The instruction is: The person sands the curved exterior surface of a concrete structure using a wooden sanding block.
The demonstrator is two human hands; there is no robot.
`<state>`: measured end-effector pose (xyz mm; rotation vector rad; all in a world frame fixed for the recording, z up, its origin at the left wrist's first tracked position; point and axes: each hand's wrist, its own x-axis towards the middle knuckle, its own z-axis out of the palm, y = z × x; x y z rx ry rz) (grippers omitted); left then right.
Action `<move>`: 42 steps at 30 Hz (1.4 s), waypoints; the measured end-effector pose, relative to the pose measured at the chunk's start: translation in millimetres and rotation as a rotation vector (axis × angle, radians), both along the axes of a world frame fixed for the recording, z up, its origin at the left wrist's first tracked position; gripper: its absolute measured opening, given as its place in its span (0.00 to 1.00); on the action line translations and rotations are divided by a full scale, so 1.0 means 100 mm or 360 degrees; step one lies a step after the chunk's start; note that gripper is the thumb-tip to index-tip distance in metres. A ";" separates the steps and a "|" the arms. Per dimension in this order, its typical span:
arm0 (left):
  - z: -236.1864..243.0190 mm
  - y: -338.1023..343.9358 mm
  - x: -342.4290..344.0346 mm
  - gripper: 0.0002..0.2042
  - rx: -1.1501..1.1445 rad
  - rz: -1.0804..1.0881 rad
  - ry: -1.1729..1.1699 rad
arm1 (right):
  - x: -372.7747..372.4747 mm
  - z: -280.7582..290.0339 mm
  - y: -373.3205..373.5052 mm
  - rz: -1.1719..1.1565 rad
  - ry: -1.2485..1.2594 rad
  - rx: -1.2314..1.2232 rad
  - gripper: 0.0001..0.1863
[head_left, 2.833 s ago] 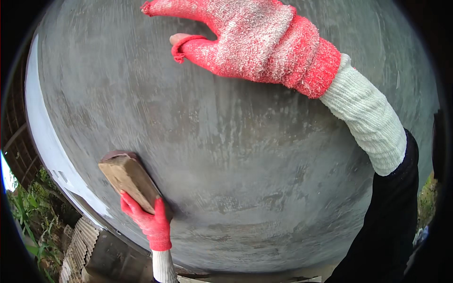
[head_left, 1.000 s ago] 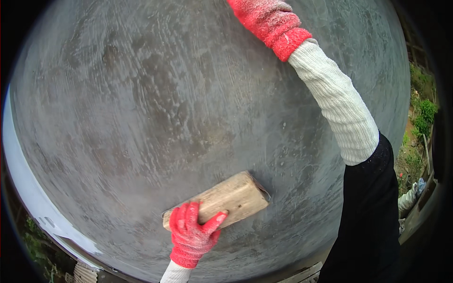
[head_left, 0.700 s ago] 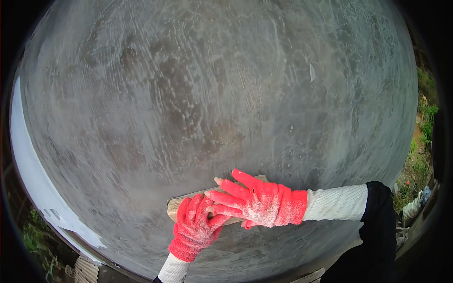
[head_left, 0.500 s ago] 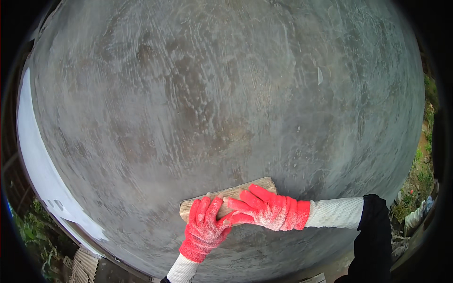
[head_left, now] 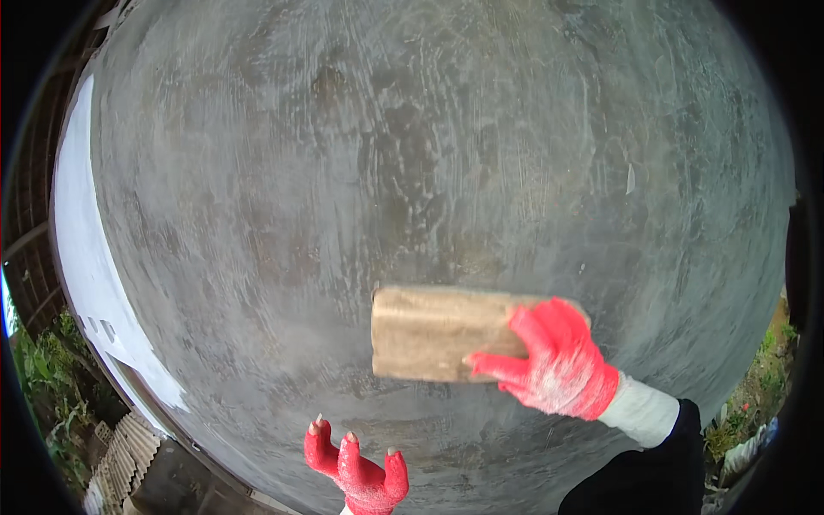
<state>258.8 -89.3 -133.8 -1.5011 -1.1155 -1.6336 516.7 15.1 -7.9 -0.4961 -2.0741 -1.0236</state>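
Observation:
A flat tan wooden block (head_left: 438, 335) lies broadside to a grey, streaky plastered wall (head_left: 412, 154). My right hand (head_left: 558, 365), in a red-coated glove with a white cuff, grips the block at its right end. The thumb runs along its face, and the other fingers reach over the top edge. Whether the block touches the wall I cannot tell. Lower down and to the left, my left hand (head_left: 365, 468) wears a matching glove with bare fingertips showing. Its fingers are spread and hold nothing, apart from the block.
A white-coated strip (head_left: 103, 257) runs down the wall's left side. Beyond it are green plants (head_left: 51, 386) and corrugated sheets (head_left: 129, 455) at lower left. Grass and weeds (head_left: 755, 369) grow past the wall's right edge.
My left hand has let go of the block and dropped lower. With the right hand, the block has shifted up and right, levelled out and shows more of its broad face.

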 end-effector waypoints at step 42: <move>-0.09 -0.58 0.00 0.22 0.0117 -0.0324 -0.0315 | 0.27 -0.80 0.03 -0.0088 -0.0501 0.0149 0.25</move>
